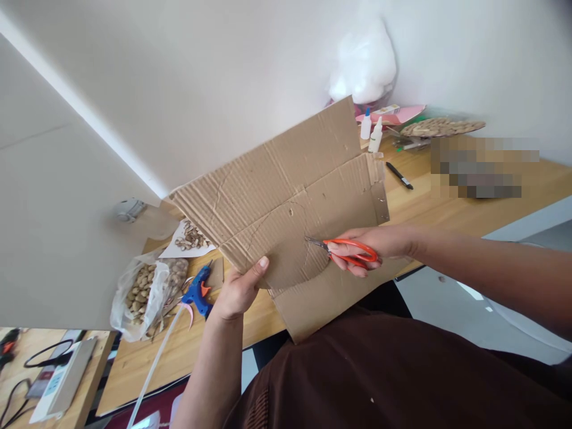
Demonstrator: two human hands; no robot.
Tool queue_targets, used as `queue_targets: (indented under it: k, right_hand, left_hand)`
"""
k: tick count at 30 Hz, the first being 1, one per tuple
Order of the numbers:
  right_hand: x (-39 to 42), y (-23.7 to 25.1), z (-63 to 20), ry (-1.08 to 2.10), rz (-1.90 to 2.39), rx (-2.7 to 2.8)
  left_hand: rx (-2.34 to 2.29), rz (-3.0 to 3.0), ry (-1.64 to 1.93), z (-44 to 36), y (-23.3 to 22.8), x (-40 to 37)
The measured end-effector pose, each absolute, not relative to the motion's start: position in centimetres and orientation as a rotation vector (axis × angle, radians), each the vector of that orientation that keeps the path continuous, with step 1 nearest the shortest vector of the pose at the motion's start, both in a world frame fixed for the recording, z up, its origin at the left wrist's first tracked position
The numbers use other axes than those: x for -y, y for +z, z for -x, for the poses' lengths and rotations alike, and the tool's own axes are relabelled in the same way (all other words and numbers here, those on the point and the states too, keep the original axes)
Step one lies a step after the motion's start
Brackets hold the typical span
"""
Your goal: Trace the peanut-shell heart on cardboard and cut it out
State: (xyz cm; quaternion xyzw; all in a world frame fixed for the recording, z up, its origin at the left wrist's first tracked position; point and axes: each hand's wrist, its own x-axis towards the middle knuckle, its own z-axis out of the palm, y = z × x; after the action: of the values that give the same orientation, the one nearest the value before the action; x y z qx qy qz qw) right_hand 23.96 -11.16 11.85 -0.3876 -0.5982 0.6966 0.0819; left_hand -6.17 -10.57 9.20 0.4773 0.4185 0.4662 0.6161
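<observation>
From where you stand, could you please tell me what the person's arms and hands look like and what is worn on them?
Both forearms are bare, with no sleeves reaching them. The left hand and right hand wear no gloves, and no rings, watch or bracelets show. The left thumbnail is short and unpainted. The garment at the bottom of the view is dark brown.

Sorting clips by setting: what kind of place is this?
Probably a home or small craft workspace. On the wooden table lie a blue glue gun, glue bottles and a bag of nutshells, while the right hand cuts cardboard with scissors.
</observation>
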Motion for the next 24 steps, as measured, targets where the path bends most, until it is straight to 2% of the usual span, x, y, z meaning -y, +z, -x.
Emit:
queue_targets:
  k: [4, 14, 24]
  right_hand:
    - [10.6, 11.7, -23.8, 2.077, 1.140, 1.856]
    - [12.0, 9.9, -21.1, 1.924, 1.114, 1.548]
    - [11.0, 9.9, -22.9, 2.150, 0.984, 1.640]
  left_hand:
    - [-0.980, -1.086, 1.079, 6.2, 8.7, 10.5]
    - [-0.976, -1.182, 1.118, 5.9, 7.1, 10.0]
    - [-1.017, -1.064, 1.026, 6.5, 7.5, 9.7]
